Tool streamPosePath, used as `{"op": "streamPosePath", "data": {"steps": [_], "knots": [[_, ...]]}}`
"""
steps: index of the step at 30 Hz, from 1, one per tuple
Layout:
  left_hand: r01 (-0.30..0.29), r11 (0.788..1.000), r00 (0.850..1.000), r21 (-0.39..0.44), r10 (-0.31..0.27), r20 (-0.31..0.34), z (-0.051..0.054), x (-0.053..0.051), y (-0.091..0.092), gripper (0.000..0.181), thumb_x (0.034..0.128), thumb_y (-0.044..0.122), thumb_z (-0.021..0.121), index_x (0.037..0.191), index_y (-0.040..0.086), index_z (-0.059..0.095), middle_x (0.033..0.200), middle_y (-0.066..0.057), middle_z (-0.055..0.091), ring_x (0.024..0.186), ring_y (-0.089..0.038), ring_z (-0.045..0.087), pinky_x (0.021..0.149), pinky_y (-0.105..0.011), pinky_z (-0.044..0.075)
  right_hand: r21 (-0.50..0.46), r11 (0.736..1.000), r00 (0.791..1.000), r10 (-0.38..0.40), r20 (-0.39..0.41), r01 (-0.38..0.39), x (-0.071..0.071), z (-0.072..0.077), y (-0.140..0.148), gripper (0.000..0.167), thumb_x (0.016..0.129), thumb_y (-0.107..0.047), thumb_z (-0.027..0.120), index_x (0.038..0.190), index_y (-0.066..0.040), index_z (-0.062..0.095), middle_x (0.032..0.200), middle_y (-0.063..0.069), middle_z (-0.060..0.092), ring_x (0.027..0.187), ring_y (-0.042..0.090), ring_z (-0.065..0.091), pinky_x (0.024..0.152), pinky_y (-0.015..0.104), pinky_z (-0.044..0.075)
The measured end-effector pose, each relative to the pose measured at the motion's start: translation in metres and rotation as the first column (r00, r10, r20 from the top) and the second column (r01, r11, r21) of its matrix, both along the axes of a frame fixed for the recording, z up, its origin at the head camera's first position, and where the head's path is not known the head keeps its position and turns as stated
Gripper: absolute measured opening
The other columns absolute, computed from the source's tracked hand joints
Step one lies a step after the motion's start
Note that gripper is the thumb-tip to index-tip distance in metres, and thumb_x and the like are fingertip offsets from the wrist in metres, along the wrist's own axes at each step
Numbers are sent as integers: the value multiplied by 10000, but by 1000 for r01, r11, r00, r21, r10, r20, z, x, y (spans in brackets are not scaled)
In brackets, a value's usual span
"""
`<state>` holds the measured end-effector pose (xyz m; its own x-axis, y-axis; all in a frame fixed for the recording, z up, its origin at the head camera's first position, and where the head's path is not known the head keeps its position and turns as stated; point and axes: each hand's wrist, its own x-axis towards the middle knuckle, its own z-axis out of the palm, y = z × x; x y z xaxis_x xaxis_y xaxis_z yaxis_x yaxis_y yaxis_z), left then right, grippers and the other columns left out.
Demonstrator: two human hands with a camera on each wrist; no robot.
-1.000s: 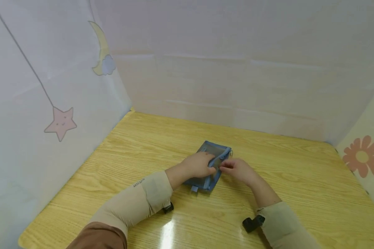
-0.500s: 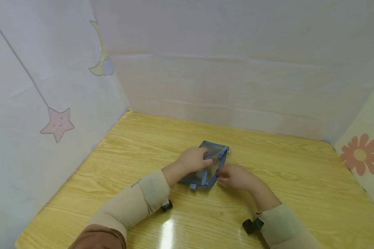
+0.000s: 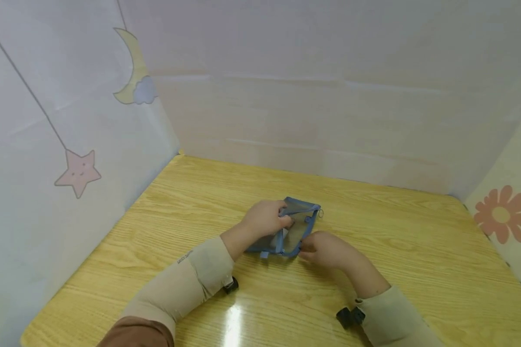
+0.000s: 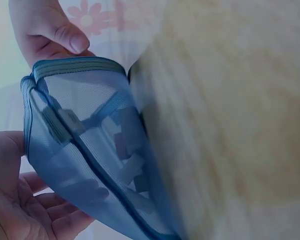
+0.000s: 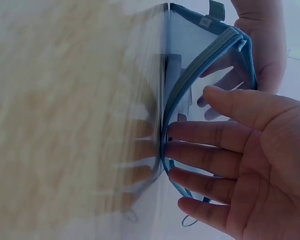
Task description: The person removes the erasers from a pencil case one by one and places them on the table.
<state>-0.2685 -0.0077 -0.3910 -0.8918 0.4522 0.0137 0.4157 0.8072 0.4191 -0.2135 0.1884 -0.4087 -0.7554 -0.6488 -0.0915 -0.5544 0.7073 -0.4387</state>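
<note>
A blue mesh zipper pouch [image 3: 296, 235] lies on the table, its zipped side gaping towards the right hand. My left hand [image 3: 262, 220] grips the pouch's upper layer at the opening; in the left wrist view its thumb is at the zipper edge, and fingers lie behind the mesh. At the opening's lower rim is my right hand [image 3: 329, 249]. The right wrist view shows the right hand's fingers [image 5: 205, 156] straight, their tips touching the zipper edge. Through the mesh, several small pale and dark pieces [image 4: 132, 167] show inside; their kind is unclear.
The wood-grain table [image 3: 191, 202] is bordered by pale fabric walls [image 3: 286, 115] behind and at both sides. A small ring [image 3: 321, 213] hangs from the pouch's far corner. Black wrist cameras [image 3: 350, 317] sit below the beige sleeves.
The left hand has drawn the pouch's upper layer back to the left, and the opening has widened. My right hand has moved slightly nearer along the pouch's lower rim.
</note>
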Motion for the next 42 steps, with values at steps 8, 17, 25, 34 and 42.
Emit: {"op": "streamPosePath", "data": {"steps": [8,17,25,34,42], "knots": [[19,1000,996,16,-17,-85,7,-6,-3,212,816,250,520,889,142,686,652,73,566,515,-71,427,501,-212,370,27,1000,1000,-2,3,2,4,6,-5,157,903,-228,573,781,-165,651,667,-136,535,591,28,458,584,248,406],[56,998,991,16,-54,-120,15,-3,-7,406,867,219,530,474,186,435,430,89,350,393,-60,314,407,-192,247,19,1000,1000,-7,28,7,4,4,-5,158,905,-250,570,854,-155,686,747,-104,617,623,9,508,604,253,442],[1,990,985,138,22,-169,23,-10,-15,442,920,253,509,496,164,424,457,51,352,412,-85,324,432,-212,268,16,999,998,-48,49,47,6,4,-6,169,897,-258,581,922,-143,703,823,-112,635,711,25,562,657,279,470],[-96,977,991,189,112,-75,27,-20,-25,186,896,286,584,882,180,737,701,69,608,570,-115,484,528,-250,389,9,999,997,-35,64,34,6,3,-6,193,902,-269,574,959,-142,708,878,-98,649,775,47,584,680,280,477],[-103,975,992,199,115,-49,32,-17,-19,165,876,259,598,894,184,744,896,49,680,740,-96,565,625,-241,451,-32,999,995,-18,99,21,6,2,-2,209,911,-302,556,962,-153,694,867,-110,630,760,36,560,668,271,464]]}}
